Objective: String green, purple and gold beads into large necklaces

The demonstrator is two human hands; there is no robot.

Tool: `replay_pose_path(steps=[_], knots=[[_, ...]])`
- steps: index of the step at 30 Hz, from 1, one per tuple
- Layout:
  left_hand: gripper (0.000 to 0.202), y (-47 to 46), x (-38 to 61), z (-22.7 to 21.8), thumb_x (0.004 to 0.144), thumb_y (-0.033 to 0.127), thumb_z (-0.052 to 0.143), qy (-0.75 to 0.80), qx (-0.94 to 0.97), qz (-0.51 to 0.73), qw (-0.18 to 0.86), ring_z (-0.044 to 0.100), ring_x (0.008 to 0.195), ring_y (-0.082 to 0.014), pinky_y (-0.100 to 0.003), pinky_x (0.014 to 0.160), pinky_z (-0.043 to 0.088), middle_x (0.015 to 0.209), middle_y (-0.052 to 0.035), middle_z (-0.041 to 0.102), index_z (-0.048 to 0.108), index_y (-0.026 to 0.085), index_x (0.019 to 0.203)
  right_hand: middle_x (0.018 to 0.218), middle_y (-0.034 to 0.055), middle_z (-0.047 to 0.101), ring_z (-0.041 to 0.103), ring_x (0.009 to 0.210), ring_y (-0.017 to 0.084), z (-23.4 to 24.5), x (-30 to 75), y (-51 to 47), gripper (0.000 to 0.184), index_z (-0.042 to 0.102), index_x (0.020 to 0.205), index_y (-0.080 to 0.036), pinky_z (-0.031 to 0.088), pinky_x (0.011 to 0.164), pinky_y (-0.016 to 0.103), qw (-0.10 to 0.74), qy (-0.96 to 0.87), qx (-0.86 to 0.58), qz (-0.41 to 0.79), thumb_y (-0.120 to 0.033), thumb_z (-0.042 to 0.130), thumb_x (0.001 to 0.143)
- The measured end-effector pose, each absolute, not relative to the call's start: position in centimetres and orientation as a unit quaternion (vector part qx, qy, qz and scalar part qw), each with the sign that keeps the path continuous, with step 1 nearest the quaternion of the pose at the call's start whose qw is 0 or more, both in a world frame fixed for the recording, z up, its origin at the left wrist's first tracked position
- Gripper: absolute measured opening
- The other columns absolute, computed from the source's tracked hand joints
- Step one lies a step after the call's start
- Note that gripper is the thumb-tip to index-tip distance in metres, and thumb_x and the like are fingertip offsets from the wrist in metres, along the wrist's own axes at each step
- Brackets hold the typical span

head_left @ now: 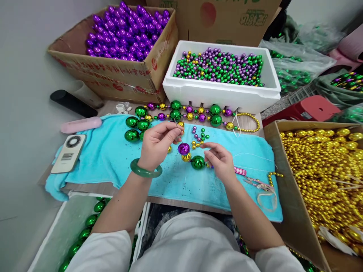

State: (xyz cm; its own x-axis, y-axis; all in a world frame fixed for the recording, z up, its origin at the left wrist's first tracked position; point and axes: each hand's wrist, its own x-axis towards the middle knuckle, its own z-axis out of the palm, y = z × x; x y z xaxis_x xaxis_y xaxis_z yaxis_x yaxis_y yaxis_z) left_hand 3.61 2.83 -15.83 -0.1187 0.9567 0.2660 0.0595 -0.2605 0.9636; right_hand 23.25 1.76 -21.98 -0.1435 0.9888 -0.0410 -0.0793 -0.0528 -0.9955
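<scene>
My left hand (160, 141), a green bangle at its wrist, is closed in a pinch on a thin, dark, needle-like piece that pokes out above the fingertips. Just under those fingertips, a large purple bead (183, 149), a gold bead (186, 157) and a large green bead (197, 162) run in a row towards my right hand (218, 158). That hand's fingers are half curled, with index finger and thumb apart. Its index fingertip is beside small gold beads (195, 145). Small green and purple beads (202, 134) lie loose just beyond on the blue towel (176, 185).
Finished-looking bead strands (202, 117) lie along the towel's back edge. Behind stand a foam box (221, 90) of small beads and a carton (107, 79) of purple beads. A carton (295, 204) of gold beads is right. Scissors (259, 184) and a phone (69, 153) rest on the towel.
</scene>
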Motion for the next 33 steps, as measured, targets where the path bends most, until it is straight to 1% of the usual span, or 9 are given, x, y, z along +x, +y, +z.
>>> replay_pose_path(steps=[2,5,8,12,16,19,25,28,33], knots=[[0.011,2.8,4.1,-14.8,0.083,0.029,0.067,0.465,0.567,0.574,0.363,0.063,0.059,-0.0090,-0.021,0.056,0.053,0.076,-0.0007,0.070,0.071,0.019,0.083,0.095,0.0040,0.071,0.055,0.057,0.009,-20.6,22.6,2.3,0.025,0.067,0.101,-0.021,0.044,0.048,0.024,0.452,-0.530,-0.402,0.594,-0.032,0.067,0.078],[0.012,2.9,4.6,-13.8,0.085,0.031,0.066,0.448,0.581,0.597,0.324,0.063,0.061,-0.0090,-0.021,0.059,0.055,0.079,-0.0008,0.070,0.071,0.020,0.084,0.078,0.0012,0.068,0.057,0.057,0.010,-19.7,21.5,3.0,0.017,0.068,0.091,-0.020,0.047,0.052,0.024,0.409,-0.560,-0.361,0.624,-0.031,0.066,0.079],[0.015,3.2,4.6,-13.7,0.086,0.035,0.065,0.430,0.562,0.638,0.305,0.063,0.061,-0.0091,-0.022,0.059,0.056,0.078,-0.0004,0.068,0.070,0.020,0.085,0.074,0.0000,0.065,0.056,0.058,0.010,-20.0,20.9,3.4,0.012,0.066,0.083,-0.019,0.048,0.054,0.025,0.432,-0.551,-0.377,0.607,-0.030,0.067,0.077],[0.015,3.4,4.6,-14.2,0.085,0.035,0.067,0.418,0.555,0.641,0.327,0.063,0.060,-0.0090,-0.022,0.056,0.054,0.076,-0.0001,0.067,0.069,0.020,0.085,0.088,0.0015,0.066,0.055,0.060,0.009,-20.6,20.9,3.5,0.025,0.065,0.095,-0.021,0.047,0.054,0.024,0.468,-0.528,-0.404,0.582,-0.029,0.071,0.073],[0.012,3.4,5.0,-14.4,0.084,0.032,0.068,0.414,0.552,0.638,0.341,0.063,0.063,-0.0098,-0.021,0.054,0.053,0.076,-0.0005,0.068,0.070,0.020,0.086,0.071,0.0006,0.065,0.056,0.056,0.011,-20.6,20.6,3.5,0.018,0.065,0.082,-0.019,0.046,0.051,0.024,0.410,-0.531,-0.390,0.631,-0.036,0.068,0.076],[0.013,3.6,5.0,-14.4,0.083,0.033,0.069,0.427,0.537,0.634,0.357,0.063,0.063,-0.0099,-0.021,0.054,0.052,0.075,-0.0008,0.068,0.071,0.020,0.085,0.069,0.0005,0.066,0.055,0.053,0.010,-21.0,20.4,3.2,0.020,0.065,0.079,-0.019,0.044,0.047,0.022,0.387,-0.523,-0.388,0.653,-0.038,0.069,0.074],[0.020,6.9,3.7,-19.1,0.085,0.037,0.062,0.487,0.541,0.539,0.424,0.059,0.057,-0.0111,-0.022,0.051,0.047,0.074,-0.0026,0.068,0.072,0.020,0.089,0.062,-0.0005,0.063,0.055,0.051,0.010,-23.4,19.9,1.1,0.027,0.063,0.081,-0.019,0.039,0.042,0.020,0.417,-0.458,-0.429,0.658,-0.045,0.067,0.075],[0.004,8.8,4.0,-23.4,0.073,0.025,0.071,0.523,0.636,0.403,0.399,0.061,0.066,-0.0158,-0.027,0.065,0.050,0.071,-0.0028,0.069,0.074,0.022,0.074,0.060,-0.0017,0.060,0.051,0.050,0.009,-24.5,19.7,-0.3,0.028,0.064,0.084,-0.019,0.040,0.045,0.021,0.457,-0.434,-0.443,0.638,-0.046,0.066,0.077],[0.013,9.8,6.0,-28.1,0.066,0.011,0.071,0.548,0.676,0.298,0.393,0.062,0.083,-0.0220,-0.032,0.089,0.046,0.081,-0.0055,0.068,0.072,0.022,0.071,0.059,-0.0032,0.054,0.046,0.050,0.008,-24.8,19.5,-1.2,0.026,0.061,0.084,-0.019,0.038,0.046,0.022,0.488,-0.428,-0.440,0.620,-0.045,0.063,0.080]])
